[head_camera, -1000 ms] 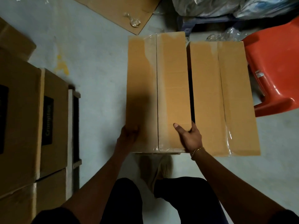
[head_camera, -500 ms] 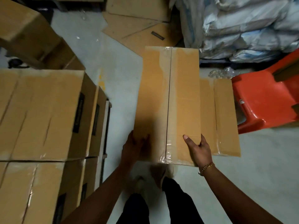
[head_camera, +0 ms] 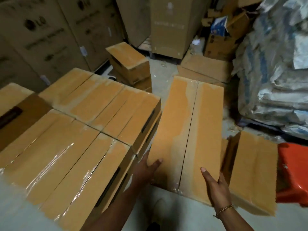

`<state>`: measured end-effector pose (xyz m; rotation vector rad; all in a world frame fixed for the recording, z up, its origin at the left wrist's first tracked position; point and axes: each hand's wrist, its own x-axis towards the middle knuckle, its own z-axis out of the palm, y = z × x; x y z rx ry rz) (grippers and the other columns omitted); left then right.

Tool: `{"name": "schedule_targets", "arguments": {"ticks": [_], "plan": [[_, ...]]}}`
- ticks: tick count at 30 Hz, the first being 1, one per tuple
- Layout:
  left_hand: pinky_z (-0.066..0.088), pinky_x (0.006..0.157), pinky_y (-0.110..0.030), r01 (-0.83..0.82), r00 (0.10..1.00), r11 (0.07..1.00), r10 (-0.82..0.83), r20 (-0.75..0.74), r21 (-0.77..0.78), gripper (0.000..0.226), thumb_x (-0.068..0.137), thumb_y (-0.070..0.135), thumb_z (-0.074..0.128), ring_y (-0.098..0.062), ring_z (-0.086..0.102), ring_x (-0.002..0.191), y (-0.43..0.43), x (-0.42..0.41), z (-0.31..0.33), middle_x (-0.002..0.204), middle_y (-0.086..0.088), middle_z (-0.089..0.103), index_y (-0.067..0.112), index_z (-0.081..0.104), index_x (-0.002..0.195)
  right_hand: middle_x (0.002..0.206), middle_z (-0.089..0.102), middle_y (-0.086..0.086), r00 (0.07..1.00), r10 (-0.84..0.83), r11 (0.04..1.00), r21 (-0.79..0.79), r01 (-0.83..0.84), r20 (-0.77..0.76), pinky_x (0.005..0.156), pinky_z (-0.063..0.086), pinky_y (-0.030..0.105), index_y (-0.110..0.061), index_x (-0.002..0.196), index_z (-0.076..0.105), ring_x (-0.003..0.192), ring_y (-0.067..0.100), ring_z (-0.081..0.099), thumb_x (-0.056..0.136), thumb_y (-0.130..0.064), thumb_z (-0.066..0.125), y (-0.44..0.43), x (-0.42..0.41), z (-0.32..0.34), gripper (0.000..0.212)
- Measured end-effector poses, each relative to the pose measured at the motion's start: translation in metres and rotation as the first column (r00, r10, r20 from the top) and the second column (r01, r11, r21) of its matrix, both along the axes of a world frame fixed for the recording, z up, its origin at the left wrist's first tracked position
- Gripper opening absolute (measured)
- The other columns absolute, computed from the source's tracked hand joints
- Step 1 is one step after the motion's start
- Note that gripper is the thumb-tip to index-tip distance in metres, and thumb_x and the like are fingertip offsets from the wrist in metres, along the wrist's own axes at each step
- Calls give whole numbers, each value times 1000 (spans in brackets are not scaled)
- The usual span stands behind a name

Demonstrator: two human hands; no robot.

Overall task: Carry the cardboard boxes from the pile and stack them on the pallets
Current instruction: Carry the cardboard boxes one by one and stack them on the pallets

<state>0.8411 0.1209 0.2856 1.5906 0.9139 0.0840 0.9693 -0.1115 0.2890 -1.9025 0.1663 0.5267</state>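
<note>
The left hand (head_camera: 148, 169) and right hand (head_camera: 215, 185) clamp the long box (head_camera: 188, 127) at its near corners, thumbs on top, steadying its length beside the stacked boxes (head_camera: 80, 134), likely for placing.

An orange chair (head_camera: 291, 172) sits at 4 o'clock on the grey floor (head_camera: 166, 75). Plastic-wrapped bundles (head_camera: 275, 72) pile up at 2 o'clock. Tall printed cartons (head_camera: 41, 35) stand from 10 to 12 o'clock. Flattened cardboard (head_camera: 205, 67) lies at 1 o'clock, a blue-printed box (head_camera: 218, 27) beyond it.

Gold chain bracelet (head_camera: 224, 209), right wrist
</note>
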Motion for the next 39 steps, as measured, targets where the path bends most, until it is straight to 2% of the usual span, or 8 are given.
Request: {"name": "schedule_targets", "arguments": {"ticks": [5,8,11,14,21,28,34,39], "plan": [[50,103,-41,-160,984,987,162,-78,32,68,82,68,67,-17,59,119,2,-102,25,135,7,61,43,45,141,120,65,-1,982,184,983,-15,-185,-42,103,44,43,-28,139,53,109,25,57,84,-52,75,30,-65,3,64],[44,94,-29,-265,950,958,279,-139,111,70,94,51,64,-21,56,119,6,-160,31,131,12,53,30,35,154,121,69,-1,958,285,957,-45,-286,-31,104,49,49,-29,133,58,112,27,62,78,-62,77,52,-107,6,67],[49,98,-35,-323,928,936,342,-149,141,75,90,60,63,-17,58,113,16,-223,30,141,3,59,31,36,154,115,70,2,935,354,934,-36,-355,-39,100,46,37,-25,119,61,106,25,62,86,-38,78,81,-151,16,40],[44,103,-35,-376,899,914,400,-181,151,82,88,67,59,-24,53,131,37,-281,29,150,-1,53,32,31,156,111,68,1,911,410,912,-7,-410,-42,95,43,33,-24,117,60,103,22,60,86,-33,78,118,-197,17,37],[40,108,-38,-426,854,883,464,-236,195,87,87,72,56,-28,44,141,132,-427,29,157,-6,44,32,25,158,114,68,0,872,480,874,-35,-485,-98,102,49,52,-35,122,58,108,30,61,78,-62,75,233,-329,-6,54],[51,101,-40,-378,867,902,424,-262,209,96,71,91,49,-18,60,123,236,-549,38,141,6,61,40,38,152,115,69,-1,862,481,876,41,-481,-161,103,48,51,-25,131,61,109,29,61,81,-53,77,329,-448,-2,60],[51,100,-40,-352,888,918,389,-243,185,83,82,79,55,-19,61,119,310,-587,39,138,7,62,39,38,152,138,62,4,882,443,896,38,-443,-162,111,44,50,-20,146,51,126,31,55,48,-86,74,393,-488,-21,121],[49,105,-47,-309,905,939,339,-257,153,114,58,102,45,-23,57,128,384,-594,25,146,5,56,40,34,153,151,50,9,897,400,916,37,-400,-186,114,36,43,-14,152,42,138,32,45,75,-60,78,456,-505,-10,97]]}}
